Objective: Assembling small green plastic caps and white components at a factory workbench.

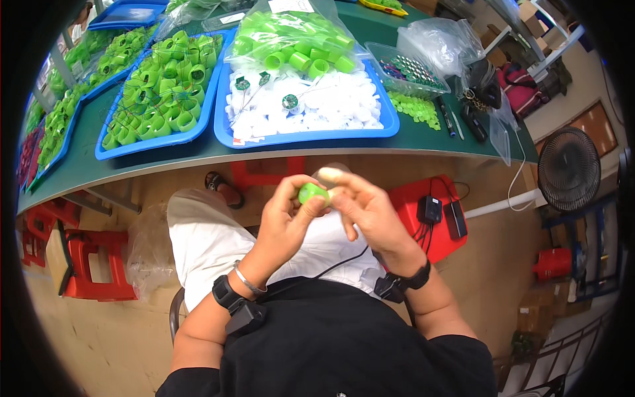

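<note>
Above my lap, my left hand (286, 215) pinches a small bright green plastic cup (311, 192) between thumb and fingers. My right hand (372, 210) meets the cup's right side, its thumb and fingertips bent together there. Whatever lies between those fingertips is hidden. A pale cover sits on one right fingertip. In front of me on the table, a blue tray (311, 137) carries white plastic pieces (331, 106), a few round green circuit boards (290, 101) with wires, and a clear bag of green cups (297, 40).
Left of it, another blue tray (153, 147) holds green cups with wires. A clear plastic box (413, 85) of small parts stands right, beside green discs (415, 109) and pens (446, 118). A red stool (436, 228) bears black adapters; a fan (569, 169) stands farther right.
</note>
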{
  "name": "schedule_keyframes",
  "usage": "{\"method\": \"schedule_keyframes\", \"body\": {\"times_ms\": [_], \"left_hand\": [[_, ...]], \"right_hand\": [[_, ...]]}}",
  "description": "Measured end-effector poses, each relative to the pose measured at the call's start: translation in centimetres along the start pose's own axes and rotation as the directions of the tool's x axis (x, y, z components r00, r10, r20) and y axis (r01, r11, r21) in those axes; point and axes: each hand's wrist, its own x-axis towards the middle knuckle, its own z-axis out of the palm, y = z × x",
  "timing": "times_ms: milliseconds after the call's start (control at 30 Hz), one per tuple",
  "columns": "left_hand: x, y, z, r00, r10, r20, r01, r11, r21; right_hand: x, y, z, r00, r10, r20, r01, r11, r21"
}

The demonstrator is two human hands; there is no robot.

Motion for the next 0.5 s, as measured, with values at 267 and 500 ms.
{"method": "schedule_keyframes", "body": {"times_ms": [267, 500], "left_hand": [[-0.1, 0.2, -0.4, 0.991, -0.115, 0.066, 0.115, 0.993, 0.002], [-0.1, 0.7, 0.0, 0.989, 0.067, 0.131, -0.112, 0.92, 0.376]], "right_hand": [[5.2, -3.2, -15.3, 0.576, -0.704, -0.416, 0.024, 0.523, -0.852], [7.1, -3.4, -19.0, 0.661, -0.64, -0.392, -0.248, 0.307, -0.919]]}}
